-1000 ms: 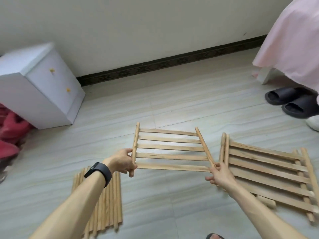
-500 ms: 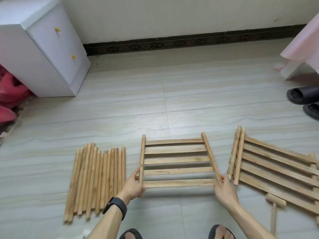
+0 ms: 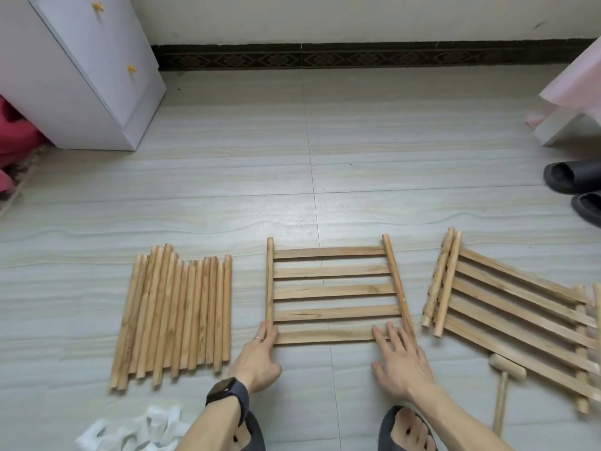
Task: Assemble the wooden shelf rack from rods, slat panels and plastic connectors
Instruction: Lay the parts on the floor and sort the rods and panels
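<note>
Head view. A slat panel (image 3: 335, 292) of five cross slats between two round rails lies flat on the tiled floor (image 3: 292, 177), directly in front of the person. The left hand (image 3: 258, 359) rests at the near end of the left rail, fingers straight along it, not clenched. The right hand (image 3: 398, 362) lies flat, fingers spread, on the nearest slat beside the right rail. A row of loose rods (image 3: 175, 310) lies to the left of the panel; a stack of further panels (image 3: 514, 307) lies to the right, with a wooden mallet (image 3: 505, 372) at its near edge. White pieces (image 3: 136, 428), too blurred to identify, lie at lower left.
</note>
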A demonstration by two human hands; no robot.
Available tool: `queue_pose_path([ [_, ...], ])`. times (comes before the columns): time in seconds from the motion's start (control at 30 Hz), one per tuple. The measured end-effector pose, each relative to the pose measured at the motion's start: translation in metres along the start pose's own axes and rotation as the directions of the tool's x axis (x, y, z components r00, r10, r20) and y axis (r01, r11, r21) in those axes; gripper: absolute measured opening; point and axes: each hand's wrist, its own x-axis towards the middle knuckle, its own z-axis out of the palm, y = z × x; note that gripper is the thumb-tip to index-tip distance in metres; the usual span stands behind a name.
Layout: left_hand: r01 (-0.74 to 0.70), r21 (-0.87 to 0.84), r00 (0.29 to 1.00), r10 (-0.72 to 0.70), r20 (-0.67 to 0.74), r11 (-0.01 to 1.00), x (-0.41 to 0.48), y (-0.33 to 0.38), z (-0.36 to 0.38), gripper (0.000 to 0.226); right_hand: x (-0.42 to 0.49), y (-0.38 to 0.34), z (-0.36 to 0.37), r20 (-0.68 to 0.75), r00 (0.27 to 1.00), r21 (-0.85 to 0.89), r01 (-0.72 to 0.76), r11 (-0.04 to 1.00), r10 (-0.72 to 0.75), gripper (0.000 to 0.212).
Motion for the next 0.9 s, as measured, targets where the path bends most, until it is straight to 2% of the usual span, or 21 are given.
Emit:
queue_pose_path([
  [0.17,-0.013,-0.01,0.999,0.013,0.048,1.0,0.005,0.012,-0.002,0.088,-0.002,0.005,-0.003,0.081,0.995,-0.035,-0.051,0.998,0.054,0.079],
  [0.27,-0.019,0.009,0.999,0.019,0.03,1.0,0.006,0.014,-0.01,0.085,0.001,0.006,-0.02,0.136,0.989,-0.072,-0.051,0.996,0.061,0.077],
  [0.37,-0.05,-0.067,0.993,0.042,-0.109,0.997,-0.002,0.006,-0.024,0.072,0.009,-0.008,-0.043,0.124,0.992,-0.119,-0.009,0.993,0.024,0.068],
  [0.47,-0.075,-0.164,0.931,0.01,-0.364,0.984,-0.022,-0.017,-0.045,0.05,0.022,-0.043,-0.064,0.055,0.994,-0.152,0.103,0.983,-0.096,0.064],
  [0.57,0.022,-0.215,0.817,-0.142,-0.56,0.976,-0.048,-0.06,-0.064,0.042,0.035,-0.098,-0.079,0.014,0.967,-0.2,0.252,0.947,-0.255,0.061],
  [0.63,0.162,-0.279,0.759,-0.3,-0.578,0.947,-0.067,-0.098,-0.069,0.044,0.04,-0.137,-0.08,-0.01,0.935,-0.227,0.344,0.911,-0.355,0.061],
  [0.7,0.327,-0.34,0.701,-0.468,-0.538,0.882,-0.086,-0.136,-0.069,0.048,0.04,-0.171,-0.073,-0.01,0.897,-0.243,0.427,0.871,-0.443,0.062],
  [0.77,0.439,-0.417,0.65,-0.602,-0.464,0.796,-0.104,-0.171,-0.065,0.049,0.037,-0.196,-0.059,0.049,0.874,-0.251,0.48,0.841,-0.484,0.065],
  [0.83,0.514,-0.467,0.621,-0.688,-0.375,0.719,-0.117,-0.2,-0.057,0.052,0.034,-0.209,-0.04,0.137,0.878,-0.27,0.479,0.835,-0.459,0.071],
  [0.9,0.555,-0.474,0.625,-0.719,-0.304,0.684,-0.124,-0.222,-0.048,0.054,0.034,-0.209,-0.022,0.202,0.892,-0.308,0.449,0.839,-0.404,0.076],
])
